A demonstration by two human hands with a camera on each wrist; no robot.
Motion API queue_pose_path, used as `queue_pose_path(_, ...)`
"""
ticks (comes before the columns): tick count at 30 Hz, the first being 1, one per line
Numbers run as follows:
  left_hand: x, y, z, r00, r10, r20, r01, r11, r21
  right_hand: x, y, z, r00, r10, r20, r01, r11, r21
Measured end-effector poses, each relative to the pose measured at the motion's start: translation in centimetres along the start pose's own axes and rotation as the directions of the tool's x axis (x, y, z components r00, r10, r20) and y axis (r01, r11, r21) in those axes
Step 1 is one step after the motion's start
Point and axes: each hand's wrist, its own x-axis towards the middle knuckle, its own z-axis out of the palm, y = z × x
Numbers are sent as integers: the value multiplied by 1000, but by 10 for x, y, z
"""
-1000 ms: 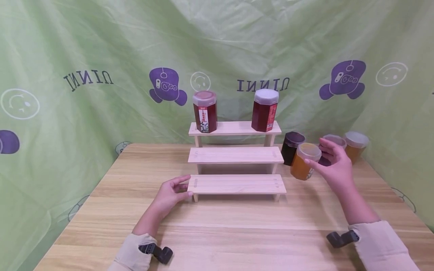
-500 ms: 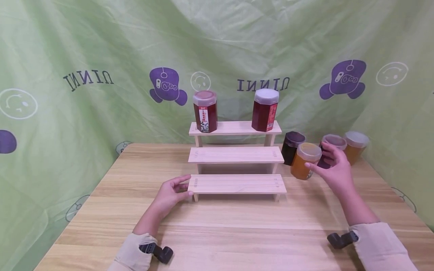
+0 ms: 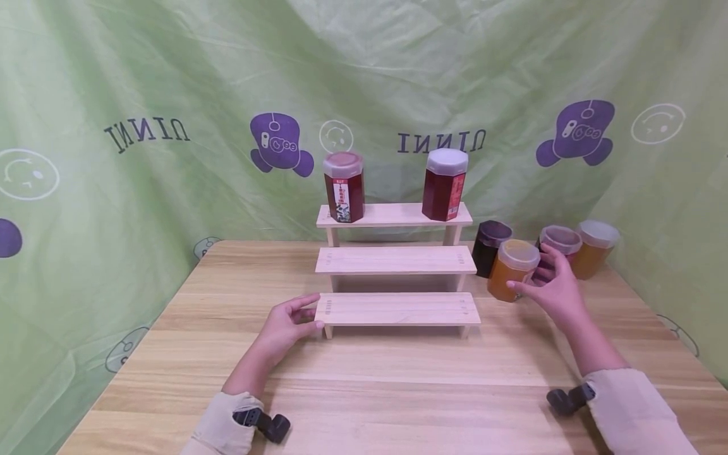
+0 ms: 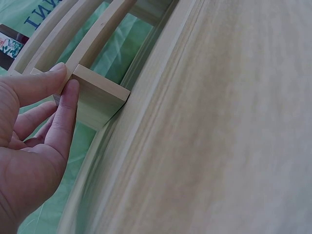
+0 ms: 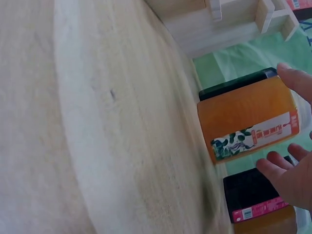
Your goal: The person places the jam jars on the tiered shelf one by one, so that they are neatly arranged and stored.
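A three-step wooden display stand point(image 3: 395, 309) stands mid-table. My left hand point(image 3: 287, 325) pinches the left end of its lowest step between thumb and fingers; in the left wrist view the fingertips point(image 4: 71, 87) meet at the board's corner. At the right, an amber jar point(image 3: 508, 275) with a clear lid stands on the table. My right hand point(image 3: 554, 287) is spread around its right side, thumb in front and fingers behind. In the right wrist view the fingers point(image 5: 273, 165) are apart from the amber jar, while the thumb lies close to its upper part; contact is unclear.
Two dark red jars, one on the left point(image 3: 344, 189) and one on the right point(image 3: 445, 186), stand on the top step. Around the amber jar are a black jar point(image 3: 490, 249), a dark pink-labelled jar point(image 3: 560, 240) and another amber jar point(image 3: 596, 249). A green curtain point(image 3: 364, 69) hangs behind.
My right hand has shifted slightly down and left around the amber jar, the thumb lower on its front. My left hand and the stand have stayed in place.
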Motion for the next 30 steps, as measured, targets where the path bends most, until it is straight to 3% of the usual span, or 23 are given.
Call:
queue_pose_path(6, 0, 1, 0, 1000, -2, 0, 2, 1000, -4, 6, 7, 1, 1000, 2, 23, -1, 999, -36)
queue_pose_path(13, 0, 0, 0, 1000, -7, 2, 7, 1000, -7, 11, 15, 3, 1000, 4, 27, -4, 1000, 12)
queue_pose_path(30, 0, 2, -1, 1000, -11, 15, 11, 1000, 6, 9, 24, 10, 995, 28, -100, -21, 998, 65)
